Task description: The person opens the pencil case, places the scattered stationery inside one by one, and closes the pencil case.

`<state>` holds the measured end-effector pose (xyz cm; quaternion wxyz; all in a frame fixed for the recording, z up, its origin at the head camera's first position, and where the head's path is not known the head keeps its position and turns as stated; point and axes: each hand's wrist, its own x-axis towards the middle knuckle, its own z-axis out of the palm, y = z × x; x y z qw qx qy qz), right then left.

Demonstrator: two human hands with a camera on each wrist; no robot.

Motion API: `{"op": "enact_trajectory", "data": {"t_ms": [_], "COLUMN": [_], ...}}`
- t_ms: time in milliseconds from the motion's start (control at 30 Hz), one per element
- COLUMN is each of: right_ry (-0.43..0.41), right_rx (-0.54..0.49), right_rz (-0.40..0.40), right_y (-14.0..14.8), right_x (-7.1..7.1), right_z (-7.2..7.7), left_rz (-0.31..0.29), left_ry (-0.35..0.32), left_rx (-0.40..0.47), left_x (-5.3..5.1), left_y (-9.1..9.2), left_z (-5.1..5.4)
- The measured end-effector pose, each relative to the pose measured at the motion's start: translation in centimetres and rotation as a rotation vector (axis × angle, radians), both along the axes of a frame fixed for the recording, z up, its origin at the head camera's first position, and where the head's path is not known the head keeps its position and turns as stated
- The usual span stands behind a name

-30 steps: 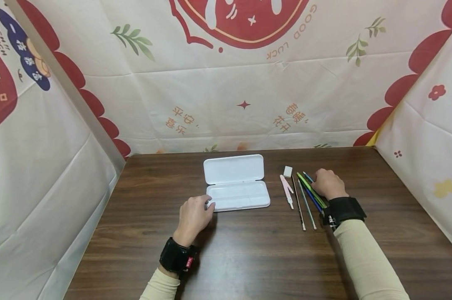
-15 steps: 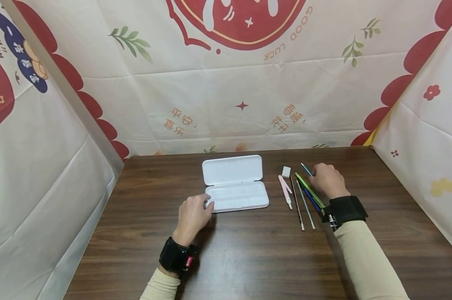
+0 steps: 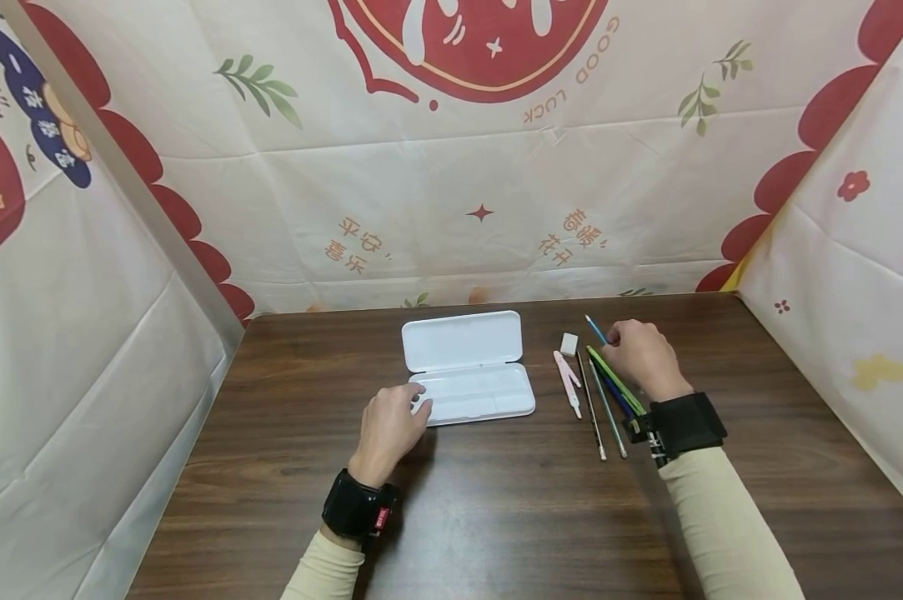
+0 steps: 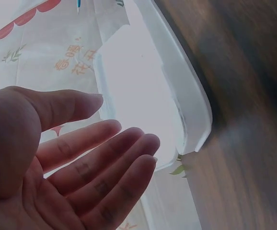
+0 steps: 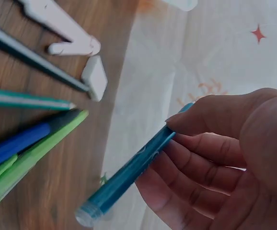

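A white pencil case (image 3: 475, 393) lies on the table with its lid (image 3: 462, 342) folded back, and its tray looks bare. At the case's left edge is my left hand (image 3: 388, 429), its thumb and fingers apart and loosely bent; the left wrist view shows nothing between them. My right hand (image 3: 644, 358) pinches a blue pen (image 5: 133, 167) between thumb and fingers, and the pen's clear end shows in the right wrist view. Beside that hand lie light green pens (image 3: 622, 382), a dark blue pen (image 5: 18, 143), a green pencil (image 3: 609, 412) and a dark pencil (image 3: 591, 408).
Left of the pencils are a pink compass (image 3: 569, 385) and a white eraser (image 3: 569, 344). The brown wooden table (image 3: 466, 508) ends at a printed white cloth (image 3: 436, 183) behind, with more cloth at both sides.
The right hand has lifted the blue pen from beside the green pens and moved it slightly left and away from me. The left hand has stayed by the case.
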<state>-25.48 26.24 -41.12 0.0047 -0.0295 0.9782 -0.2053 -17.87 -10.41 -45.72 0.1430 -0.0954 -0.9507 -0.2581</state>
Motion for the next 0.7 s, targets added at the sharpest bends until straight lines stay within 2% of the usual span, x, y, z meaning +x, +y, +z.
{"op": "enact_trajectory", "data": {"t_ms": [400, 700], "right_ry": [0.055, 0.129], "right_rx": [-0.093, -0.16], "right_rz": [0.026, 0.048], "right_y": [-2.8, -4.7], "right_x": [1.4, 2.6], "right_z": [0.6, 0.7], "left_rz": [-0.035, -0.047], "left_ry": [0.002, 0.003], "left_rx": [0.011, 0.013], "left_x": [-0.5, -0.4], "left_y": [0.7, 1.2], "left_z": [0.3, 0.5]}}
